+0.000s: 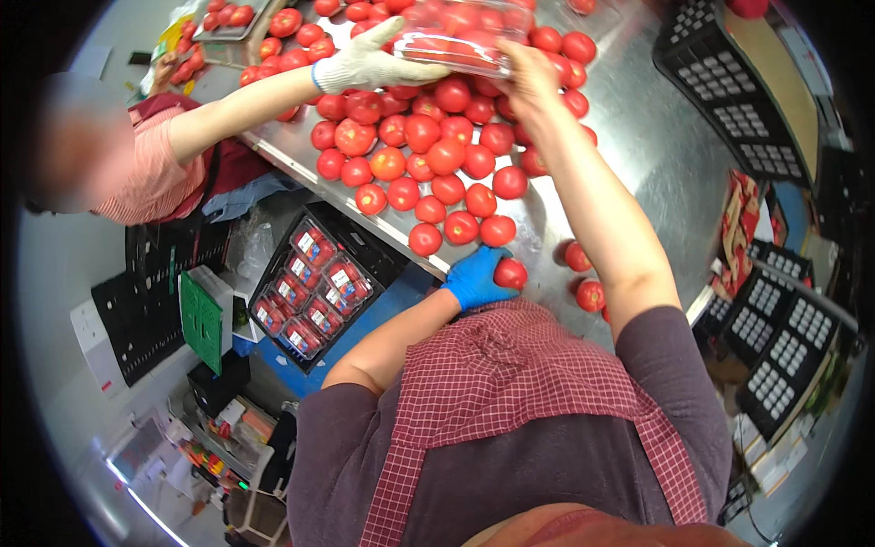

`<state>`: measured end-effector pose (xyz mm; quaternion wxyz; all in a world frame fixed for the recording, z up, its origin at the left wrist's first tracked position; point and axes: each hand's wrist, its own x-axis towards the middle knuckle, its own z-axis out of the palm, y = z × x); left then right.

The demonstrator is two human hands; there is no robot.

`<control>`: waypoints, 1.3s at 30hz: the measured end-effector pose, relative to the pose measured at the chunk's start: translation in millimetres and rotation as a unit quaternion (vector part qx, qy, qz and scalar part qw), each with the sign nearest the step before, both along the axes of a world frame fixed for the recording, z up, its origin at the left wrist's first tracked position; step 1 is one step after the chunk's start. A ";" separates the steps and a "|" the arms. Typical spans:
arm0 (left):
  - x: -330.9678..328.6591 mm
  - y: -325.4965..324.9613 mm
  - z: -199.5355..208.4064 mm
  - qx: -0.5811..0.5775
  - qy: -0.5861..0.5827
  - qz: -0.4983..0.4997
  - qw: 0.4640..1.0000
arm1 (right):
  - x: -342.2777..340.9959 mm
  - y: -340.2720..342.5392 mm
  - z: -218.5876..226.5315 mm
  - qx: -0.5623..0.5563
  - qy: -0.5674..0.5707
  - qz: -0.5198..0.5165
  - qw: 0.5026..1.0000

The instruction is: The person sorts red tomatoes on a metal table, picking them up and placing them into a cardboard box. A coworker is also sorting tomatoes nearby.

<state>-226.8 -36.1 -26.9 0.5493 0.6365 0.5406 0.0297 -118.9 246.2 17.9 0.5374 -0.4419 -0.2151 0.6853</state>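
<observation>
My left hand [476,277], in a blue glove, is closed round a single red tomato [510,273] at the near edge of the metal table [629,191]. Far forward, my bare right hand [530,82] grips the right end of a clear plastic clamshell [453,47] with red tomatoes showing through it. A co-worker's white-gloved hand [360,64] touches the left side of that same clamshell. Below the clamshell spreads a pile of loose tomatoes [421,133], reaching almost to my left hand. Two or more tomatoes [590,294] lie beside my right forearm.
A black crate [351,239] of filled clamshells stands left of the table, below its edge. The co-worker [169,155] leans in from the left. Black crates [743,105] rise at the right. A metal tray [235,29] with tomatoes sits at the far left.
</observation>
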 end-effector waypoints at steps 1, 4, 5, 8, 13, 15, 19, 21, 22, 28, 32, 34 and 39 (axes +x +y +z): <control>1.4 -1.8 -4.7 0.012 -0.001 0.005 1.000 | -9.2 -2.4 -0.6 -0.014 -0.003 -0.025 1.000; 0.1 -5.7 -15.8 0.052 -0.025 0.000 0.998 | -6.1 -16.6 8.4 -0.003 -0.017 0.014 1.000; 0.2 -7.0 -16.7 0.028 -0.026 0.008 0.999 | 6.9 -23.7 4.3 0.002 -0.049 0.027 0.998; 0.8 -7.2 -17.3 0.028 -0.015 0.004 0.999 | 48.6 -47.2 -9.7 0.033 -0.136 0.049 0.989; 0.2 -12.5 -22.1 0.041 -0.014 0.015 0.999 | 136.6 -87.9 -28.9 0.075 -0.347 -0.033 0.934; 1.2 -11.9 -18.6 0.023 -0.013 0.023 0.999 | 168.1 -109.8 -46.3 0.094 -0.483 -0.038 0.870; 2.3 -14.5 -25.7 0.021 -0.024 0.055 0.998 | 201.2 -159.9 -77.6 0.068 -0.591 0.054 0.802; 2.9 -20.3 -35.3 0.008 -0.059 0.085 0.995 | 202.6 -179.0 -79.9 0.051 -0.604 0.131 0.784; 3.2 -20.9 -37.4 0.004 -0.074 0.099 0.992 | 194.2 -188.2 -75.2 0.072 -0.640 0.141 0.752; 6.3 -22.9 -38.2 -0.094 -0.138 0.182 0.969 | 170.2 -202.3 -56.4 0.012 -0.676 0.156 0.720; 10.1 -24.0 -34.8 -0.087 -0.205 0.214 0.951 | 170.7 -211.6 -61.4 0.019 -0.646 0.130 0.752; 14.4 -19.5 -25.3 -0.051 -0.204 0.213 0.954 | 170.8 -220.6 -60.8 0.023 -0.607 0.101 0.788; 23.1 -5.7 2.1 -0.037 -0.252 0.270 0.928 | 155.8 -239.0 -39.0 0.066 -0.462 0.064 0.882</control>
